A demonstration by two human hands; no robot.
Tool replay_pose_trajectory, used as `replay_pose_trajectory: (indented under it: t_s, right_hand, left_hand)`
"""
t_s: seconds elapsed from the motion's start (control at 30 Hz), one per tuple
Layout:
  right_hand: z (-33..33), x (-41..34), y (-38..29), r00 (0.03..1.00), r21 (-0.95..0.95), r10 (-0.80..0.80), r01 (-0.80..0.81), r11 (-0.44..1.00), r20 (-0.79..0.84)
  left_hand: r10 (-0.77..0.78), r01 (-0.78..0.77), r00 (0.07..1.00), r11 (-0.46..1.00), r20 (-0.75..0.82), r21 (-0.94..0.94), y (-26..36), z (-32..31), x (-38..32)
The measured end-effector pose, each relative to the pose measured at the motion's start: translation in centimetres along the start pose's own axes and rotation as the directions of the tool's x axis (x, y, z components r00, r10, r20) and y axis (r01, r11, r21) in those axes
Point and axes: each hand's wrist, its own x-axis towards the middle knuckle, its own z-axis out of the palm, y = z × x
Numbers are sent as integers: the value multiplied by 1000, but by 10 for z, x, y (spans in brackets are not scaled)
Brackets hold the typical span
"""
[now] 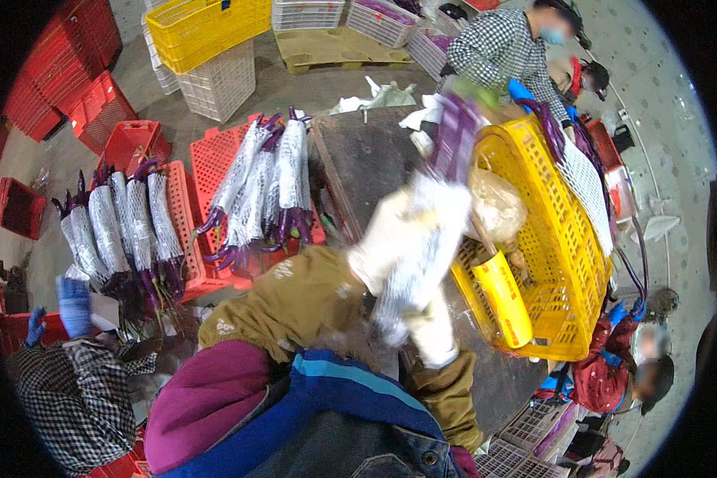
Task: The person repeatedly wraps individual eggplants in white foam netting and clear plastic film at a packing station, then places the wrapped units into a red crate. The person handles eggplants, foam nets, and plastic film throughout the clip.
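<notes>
In front of me is a blurred bundle of long purple eggplants in a white foam net sleeve, tilted with its bare purple ends away from me. My left hand, in a white glove, grips the bundle at its middle. Lower down, my right hand, gloved too, is against the netted part, its fingers mostly hidden. The dark tabletop lies beneath. Just right of the bundle, a yellow plastic crate lies on its side, with a yellow roll bearing writing and a clear plastic bag at its opening.
Netted eggplant bundles lie on a red crate to the left, with more netted bundles beyond. Co-workers stand at far right, lower right and lower left, one in a checked sleeve. Stacked crates stand behind.
</notes>
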Motion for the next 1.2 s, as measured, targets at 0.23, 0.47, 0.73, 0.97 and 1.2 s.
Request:
replay_pose_trajectory:
  t_s: [0.23,0.47,0.73,0.97,1.2]
  right_hand:
    - [106,97,19,993,254,-61,85,963,-100]
    - [100,109,27,1000,-289,-5,6,957,5]
    - [41,66,-144,846,-797,-22,510,323,532]
    - [36,14,-232,789,-785,40,614,-81,613]
    - [33,-29,-242,764,-755,80,645,-116,640]
  left_hand:
    - [197,-108,937,949,-290,295,33,-73,-38]
    - [178,209,833,775,-523,597,76,-267,-14]
    - [-97,145,965,-580,-245,802,24,-374,-14]
    - [-124,228,897,-693,-425,684,27,-374,-9]
    - [122,57,992,-583,17,810,33,-291,13]
